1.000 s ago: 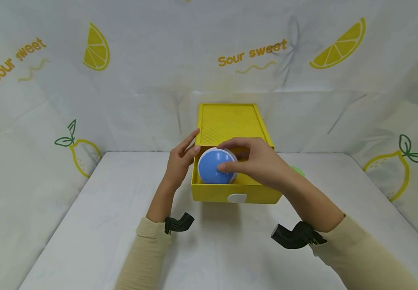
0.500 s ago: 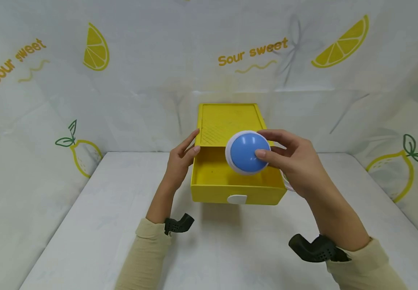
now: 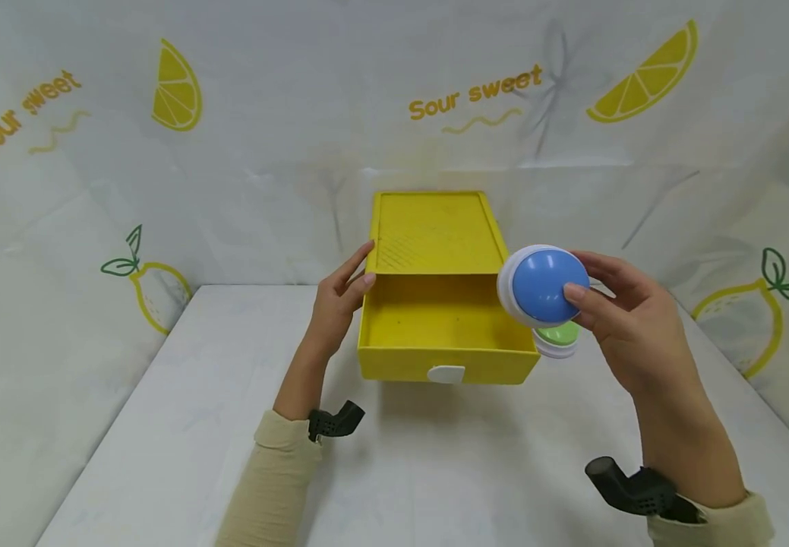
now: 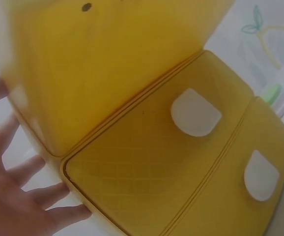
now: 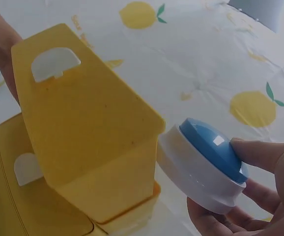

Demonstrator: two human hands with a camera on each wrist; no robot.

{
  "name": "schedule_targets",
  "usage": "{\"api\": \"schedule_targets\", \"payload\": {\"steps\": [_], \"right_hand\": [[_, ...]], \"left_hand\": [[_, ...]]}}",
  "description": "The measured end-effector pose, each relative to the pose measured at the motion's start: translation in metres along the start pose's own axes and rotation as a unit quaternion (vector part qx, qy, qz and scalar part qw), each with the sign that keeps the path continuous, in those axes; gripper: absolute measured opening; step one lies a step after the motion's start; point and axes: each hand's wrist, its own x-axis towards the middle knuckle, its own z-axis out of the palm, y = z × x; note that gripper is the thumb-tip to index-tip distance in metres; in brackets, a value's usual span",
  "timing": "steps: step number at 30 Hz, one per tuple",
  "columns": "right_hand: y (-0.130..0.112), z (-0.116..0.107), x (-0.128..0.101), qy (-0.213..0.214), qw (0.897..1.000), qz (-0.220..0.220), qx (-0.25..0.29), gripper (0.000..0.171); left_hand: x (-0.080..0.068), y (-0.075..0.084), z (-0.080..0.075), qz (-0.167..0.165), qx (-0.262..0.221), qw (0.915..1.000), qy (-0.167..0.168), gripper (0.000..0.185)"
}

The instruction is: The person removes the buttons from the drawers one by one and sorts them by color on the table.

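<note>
My right hand (image 3: 643, 334) holds a round push button (image 3: 546, 287) with a blue dome and white base, thumb on the dome and fingers round the base. It is in the air just right of the pulled-out top drawer (image 3: 394, 365) of a yellow drawer cabinet (image 3: 435, 228). In the right wrist view the button (image 5: 201, 164) is tilted, beside the drawer's corner. My left hand (image 3: 336, 308) rests against the cabinet's left side; in the left wrist view its fingers (image 4: 51, 194) are spread along that side. Inside the drawer only bare yellow floor shows.
Behind the held button stands a green-topped push button (image 3: 558, 334) with a white base, right of the cabinet. Two lower drawers with white handles (image 4: 196, 113) are pushed in below the open one. A white lemon-print sheet (image 3: 285, 152) hangs behind the white table (image 3: 182, 425).
My right hand has lifted the blue push button out of the drawer and carried it right, past the drawer's side. The green one has come into fuller view. My left hand stays at the cabinet.
</note>
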Motion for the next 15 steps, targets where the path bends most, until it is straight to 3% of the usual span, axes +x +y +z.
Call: {"api": "schedule_targets", "payload": {"steps": [7, 15], "right_hand": [[0.022, -0.030, -0.002, 0.073, 0.997, -0.006, 0.027, 0.036], [0.054, -0.065, 0.008, 0.157, 0.984, 0.082, 0.025, 0.041]], "left_hand": [[0.001, 0.000, 0.001, 0.008, 0.011, 0.9999, -0.006, 0.052], [0.000, 0.001, 0.000, 0.007, 0.023, 0.9997, 0.004, 0.051]]}}
